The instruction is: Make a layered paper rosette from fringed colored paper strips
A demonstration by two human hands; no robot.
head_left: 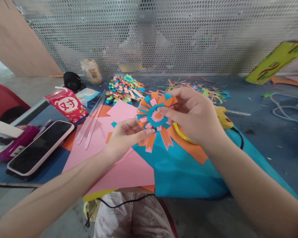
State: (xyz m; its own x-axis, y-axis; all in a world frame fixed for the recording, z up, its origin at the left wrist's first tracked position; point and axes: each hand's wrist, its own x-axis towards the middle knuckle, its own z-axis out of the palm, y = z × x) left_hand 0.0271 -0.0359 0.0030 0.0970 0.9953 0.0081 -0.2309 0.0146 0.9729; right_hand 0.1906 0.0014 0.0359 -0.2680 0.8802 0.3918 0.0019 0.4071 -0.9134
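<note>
Both our left hand (125, 134) and right hand (191, 114) pinch the light, flimsy blue, orange and pink layered paper rosette (155, 117) above the desk's middle, best gripped by its stiffer centre.

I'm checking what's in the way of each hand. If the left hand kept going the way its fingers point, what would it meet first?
Most likely the paper rosette: the left hand points up and right, its fingertips already at the rosette's lower edge. The right hand lies just beyond.
</note>
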